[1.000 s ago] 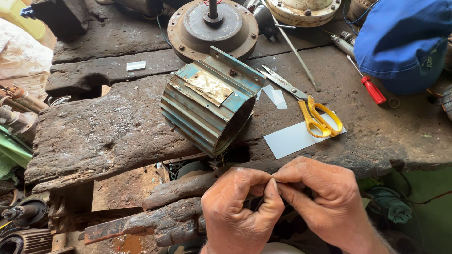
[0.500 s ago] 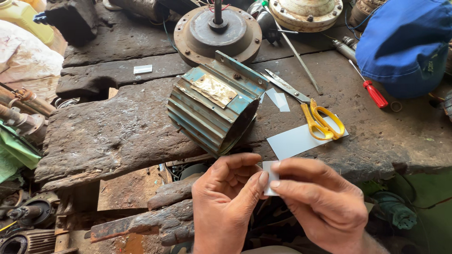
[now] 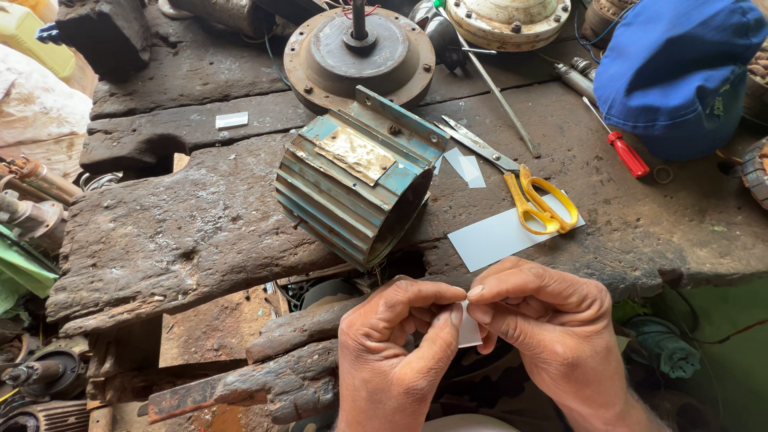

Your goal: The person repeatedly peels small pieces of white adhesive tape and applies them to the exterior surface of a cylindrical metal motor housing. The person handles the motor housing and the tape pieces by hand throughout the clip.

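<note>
My left hand and my right hand meet at the bottom centre, both pinching a small white paper strip between thumbs and forefingers. Just beyond my hands a ribbed teal motor housing with a brass plate lies on its side on the worn wooden bench. A larger white paper sheet rests to its right, partly under yellow-handled scissors.
A round rusty motor end cover stands behind the housing. A red-handled screwdriver and a blue cap lie at the right. Small paper scraps sit by the scissors' blades. Motor parts crowd the left edge.
My fingers have shifted on the paper strip, from hiding it to spreading it and now pinching it close together. The view has drifted slightly.
</note>
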